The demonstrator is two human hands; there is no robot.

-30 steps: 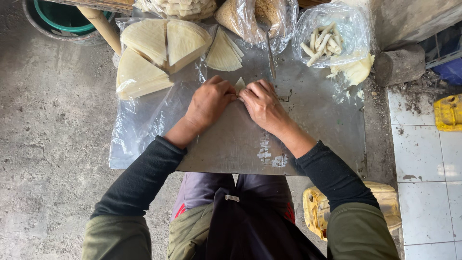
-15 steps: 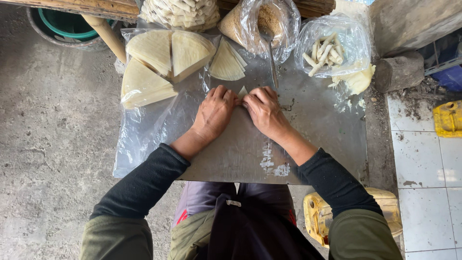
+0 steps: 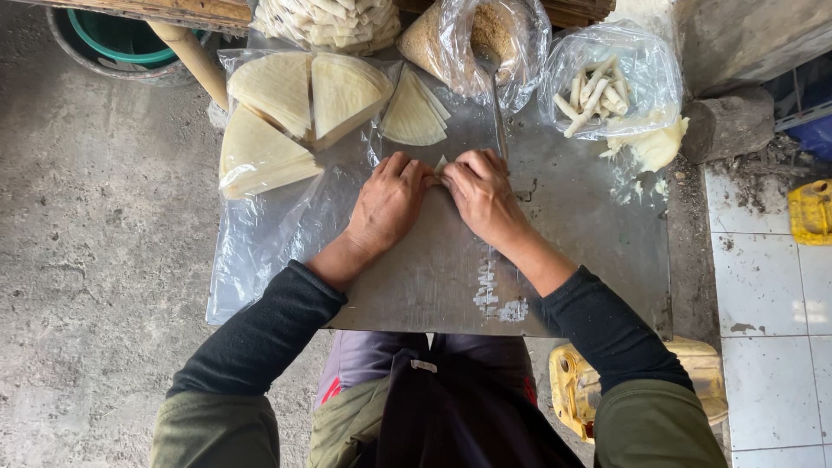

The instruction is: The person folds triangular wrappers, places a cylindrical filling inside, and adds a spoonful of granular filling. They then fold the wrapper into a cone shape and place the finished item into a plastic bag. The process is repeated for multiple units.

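Where fingers point(image 3: 451, 171) meet, wrapper point(image 3: 441, 163) pinched.

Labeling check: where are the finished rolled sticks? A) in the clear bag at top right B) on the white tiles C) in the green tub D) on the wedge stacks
A: the rolled sticks lie inside the clear plastic bag, up and to the right of the right hand.

Up and left of the left hand point(image 3: 390, 204), stacks of pale wedge-cut wrappers point(image 3: 295, 113) lie on clear plastic sheet point(image 3: 260, 251). A smaller wedge stack point(image 3: 414, 113) sits just above the hands. Beyond the right hand point(image 3: 485, 195) stands a bag of brown crumbs point(image 3: 485, 39); farther right, a bag of rolled sticks point(image 3: 598, 91) and a white paste lump point(image 3: 654, 146) rest on the tabletop point(image 3: 598, 251). A green bucket point(image 3: 113, 43) sits far left.
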